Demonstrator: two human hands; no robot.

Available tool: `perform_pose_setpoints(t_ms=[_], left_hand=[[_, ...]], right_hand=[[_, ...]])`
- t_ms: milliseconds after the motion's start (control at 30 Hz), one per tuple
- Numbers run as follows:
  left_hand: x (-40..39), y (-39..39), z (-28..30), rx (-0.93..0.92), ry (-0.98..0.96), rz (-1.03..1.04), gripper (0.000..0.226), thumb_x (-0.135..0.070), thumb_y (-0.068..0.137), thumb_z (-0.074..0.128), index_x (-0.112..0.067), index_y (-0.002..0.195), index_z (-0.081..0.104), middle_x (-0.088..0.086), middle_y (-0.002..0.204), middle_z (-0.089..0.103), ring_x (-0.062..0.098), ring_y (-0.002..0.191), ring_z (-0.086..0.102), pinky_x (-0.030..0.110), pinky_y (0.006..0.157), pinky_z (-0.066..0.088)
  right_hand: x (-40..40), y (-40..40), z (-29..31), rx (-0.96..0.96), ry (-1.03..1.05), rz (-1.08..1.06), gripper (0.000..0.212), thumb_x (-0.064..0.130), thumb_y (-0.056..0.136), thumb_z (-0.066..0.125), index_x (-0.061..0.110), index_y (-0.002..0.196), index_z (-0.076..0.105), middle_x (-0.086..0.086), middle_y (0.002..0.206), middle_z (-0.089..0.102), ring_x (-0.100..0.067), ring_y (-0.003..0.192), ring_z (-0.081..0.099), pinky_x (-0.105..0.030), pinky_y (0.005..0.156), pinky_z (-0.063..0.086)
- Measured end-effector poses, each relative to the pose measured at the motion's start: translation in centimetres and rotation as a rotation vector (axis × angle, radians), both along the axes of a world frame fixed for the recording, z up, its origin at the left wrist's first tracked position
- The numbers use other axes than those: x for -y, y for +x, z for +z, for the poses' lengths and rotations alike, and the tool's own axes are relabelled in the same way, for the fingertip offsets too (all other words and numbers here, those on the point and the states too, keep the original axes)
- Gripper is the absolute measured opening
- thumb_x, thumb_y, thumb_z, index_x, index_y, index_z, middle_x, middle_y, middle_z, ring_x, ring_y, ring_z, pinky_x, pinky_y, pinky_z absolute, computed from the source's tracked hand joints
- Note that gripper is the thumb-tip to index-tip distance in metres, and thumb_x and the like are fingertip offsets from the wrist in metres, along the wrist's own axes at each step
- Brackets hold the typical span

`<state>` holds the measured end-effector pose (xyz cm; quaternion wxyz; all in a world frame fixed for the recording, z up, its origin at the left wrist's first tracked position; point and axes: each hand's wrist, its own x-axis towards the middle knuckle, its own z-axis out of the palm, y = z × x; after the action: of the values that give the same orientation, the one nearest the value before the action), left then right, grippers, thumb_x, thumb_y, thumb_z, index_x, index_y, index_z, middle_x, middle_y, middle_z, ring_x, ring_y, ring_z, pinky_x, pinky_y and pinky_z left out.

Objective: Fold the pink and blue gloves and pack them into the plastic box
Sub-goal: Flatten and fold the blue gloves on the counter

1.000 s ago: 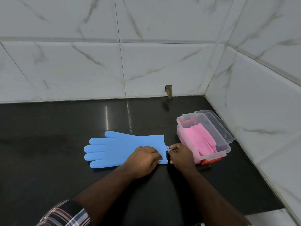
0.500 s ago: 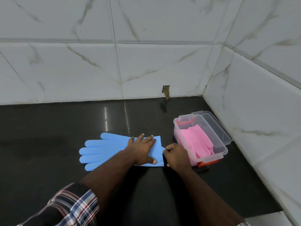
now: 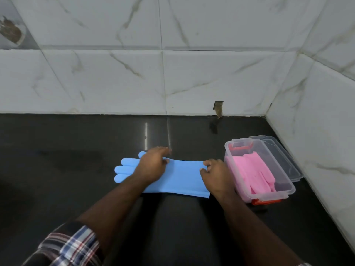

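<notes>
blue glove (image 3: 180,177) flat, fingers left, cuff right | left hand (image 3: 151,166) pressing, relaxed | right hand (image 3: 217,175) grip pinching cuff

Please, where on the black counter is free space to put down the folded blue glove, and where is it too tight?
Free: the counter left of the blue glove, and the strip between it and the back wall. Tight: the right corner, where the plastic box with the pink gloves and its lid sit by the side wall.
</notes>
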<state>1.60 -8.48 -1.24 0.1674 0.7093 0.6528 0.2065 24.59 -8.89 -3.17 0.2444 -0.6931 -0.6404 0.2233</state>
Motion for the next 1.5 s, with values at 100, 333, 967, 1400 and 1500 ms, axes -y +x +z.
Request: perform_pose_setpoints(t_ms=[100,333,967,1400,1500], left_hand=[[0.2,-7.0,0.2,-0.128,-0.073,0.281,0.043,-0.015,0.088,0.053,-0.029,0.127,0.065,0.002,0.131,0.064,0.029,0.122,0.057,0.044,0.100,0.048],[2.4,-13.1,0.9,0.144,-0.437,0.239,0.030,-0.001,0.093,0.050,-0.013,0.107,0.073,0.007,0.100,0.075,0.024,0.100,0.069,0.038,0.091,0.055],[0.8,-14.3,-1.2,0.487,-0.415,0.296,0.025,-0.031,0.093,0.067,-0.006,0.094,0.065,0.007,0.071,0.070,0.019,0.053,0.062,0.031,0.052,0.055],[3.0,-8.4,-1.0,-0.060,0.216,-0.173,0.023,-0.028,0.088,0.048,-0.029,0.098,0.070,-0.009,0.100,0.069,0.019,0.096,0.062,0.038,0.083,0.050],[3.6,-5.0,-2.0,-0.199,0.082,-0.375,0.041,-0.046,0.093,0.047,-0.030,0.127,0.063,-0.009,0.135,0.059,0.016,0.131,0.049,0.043,0.109,0.037]], right_hand=[[-0.9,0.9,-0.7,0.105,-0.023,-0.030,0.014,0.028,0.081,0.060,0.018,0.088,0.065,-0.010,0.092,0.067,-0.025,0.079,0.062,-0.029,0.069,0.046],[-2.2,0.4,0.3,0.195,-0.208,-0.042,0.039,0.040,0.090,0.058,0.013,0.118,0.063,-0.008,0.114,0.067,-0.027,0.107,0.061,-0.036,0.096,0.048],[-2.1,-0.9,0.9,-0.137,-0.105,-0.235,0.021,0.027,0.097,0.058,0.010,0.109,0.057,-0.002,0.100,0.057,-0.022,0.096,0.056,-0.031,0.082,0.039],[-0.4,0.6,1.8,0.020,-0.296,-0.078,0.065,0.027,0.088,0.071,0.021,0.146,0.041,-0.003,0.141,0.053,-0.025,0.124,0.054,-0.037,0.101,0.046],[-0.4,1.2,2.1,-0.085,-0.348,-0.051,0.069,0.021,0.089,0.071,0.031,0.148,0.036,-0.006,0.136,0.052,-0.027,0.118,0.056,-0.047,0.096,0.054]])
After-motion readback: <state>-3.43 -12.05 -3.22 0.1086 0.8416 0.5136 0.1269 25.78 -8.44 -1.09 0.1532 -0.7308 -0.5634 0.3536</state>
